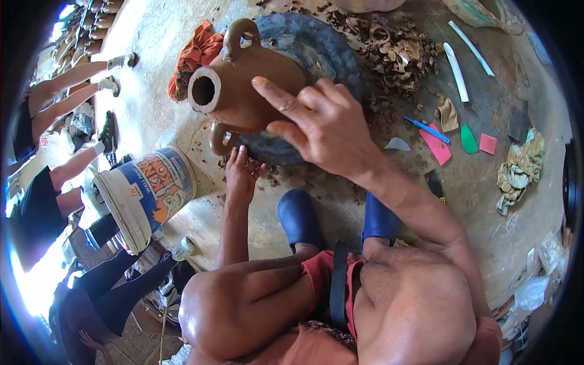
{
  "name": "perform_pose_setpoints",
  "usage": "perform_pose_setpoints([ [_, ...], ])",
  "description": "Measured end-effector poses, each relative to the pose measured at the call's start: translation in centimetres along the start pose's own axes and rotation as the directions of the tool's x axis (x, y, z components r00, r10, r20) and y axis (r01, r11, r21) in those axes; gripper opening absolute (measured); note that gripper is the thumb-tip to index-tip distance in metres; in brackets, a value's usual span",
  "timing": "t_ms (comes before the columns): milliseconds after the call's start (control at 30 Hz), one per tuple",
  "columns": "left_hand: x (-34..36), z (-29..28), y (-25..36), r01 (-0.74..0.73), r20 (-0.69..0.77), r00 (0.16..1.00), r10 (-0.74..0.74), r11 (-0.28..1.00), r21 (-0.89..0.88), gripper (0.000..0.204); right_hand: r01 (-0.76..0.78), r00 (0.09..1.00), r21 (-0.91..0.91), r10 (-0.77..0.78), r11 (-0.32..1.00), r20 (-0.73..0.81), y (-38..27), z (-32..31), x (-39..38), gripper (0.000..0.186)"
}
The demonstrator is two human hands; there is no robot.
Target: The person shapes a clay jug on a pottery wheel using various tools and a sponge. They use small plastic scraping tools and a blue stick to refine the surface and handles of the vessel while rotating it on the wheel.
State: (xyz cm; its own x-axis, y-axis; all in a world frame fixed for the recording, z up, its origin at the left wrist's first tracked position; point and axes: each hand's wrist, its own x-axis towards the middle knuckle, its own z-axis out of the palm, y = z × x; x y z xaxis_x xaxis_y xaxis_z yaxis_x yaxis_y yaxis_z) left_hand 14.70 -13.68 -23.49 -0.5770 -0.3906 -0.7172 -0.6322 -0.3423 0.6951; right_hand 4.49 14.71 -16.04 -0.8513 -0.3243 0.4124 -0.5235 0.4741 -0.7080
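A brown two-handled clay jar (259, 83) lies on a dark round turntable (328, 47), its neck opening toward the left. My right hand (319, 125) is over the jar's body, index finger extended toward it and thumb apart, the other fingers bent; whether the fingertip touches the clay is unclear. My left hand (242, 177) is at the turntable's near-left edge, just below the jar's lower handle, fingers spread with nothing visible in them. An orange cloth (199, 45) is bunched behind the jar's neck.
Clay scraps (395, 55), white tubes (456, 70), coloured scrapers (437, 146), a blue tool (426, 131) and a crumpled cloth (518, 170) lie rightward. A bucket (131, 210) is left; beyond it show several people's legs (67, 176). My blue clogs (299, 219) are below the turntable.
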Motion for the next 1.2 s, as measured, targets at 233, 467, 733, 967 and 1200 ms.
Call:
perform_pose_setpoints([
  [233,-1.6,1.6,1.0,-0.007,-0.011,1.000,0.008,0.999,0.047,0.029,-0.306,0.948,-0.295,0.262,0.905,-0.179,6.2,0.7,-2.6,0.039],
  [467,1.2,-2.2,0.4,0.038,0.030,0.999,-0.040,0.997,0.066,0.036,-0.355,0.913,0.088,0.365,0.931,-0.182,7.0,-3.0,0.4,0.014],
  [733,1.8,-0.7,1.7,-0.015,0.000,1.000,0.015,0.995,0.095,0.038,-0.002,0.941,0.105,0.037,0.995,-0.337,4.0,0.9,9.3,0.023],
  [967,1.8,-1.2,1.5,0.003,-0.027,1.000,0.000,0.994,0.112,0.043,0.001,0.928,-0.050,-0.019,0.999,-0.373,3.9,1.5,9.0,0.012],
  [1200,2.7,-2.3,1.7,-0.008,-0.011,1.000,0.009,0.996,0.089,0.045,-0.196,0.929,0.186,0.243,0.963,-0.280,4.4,1.3,7.9,0.021],
])
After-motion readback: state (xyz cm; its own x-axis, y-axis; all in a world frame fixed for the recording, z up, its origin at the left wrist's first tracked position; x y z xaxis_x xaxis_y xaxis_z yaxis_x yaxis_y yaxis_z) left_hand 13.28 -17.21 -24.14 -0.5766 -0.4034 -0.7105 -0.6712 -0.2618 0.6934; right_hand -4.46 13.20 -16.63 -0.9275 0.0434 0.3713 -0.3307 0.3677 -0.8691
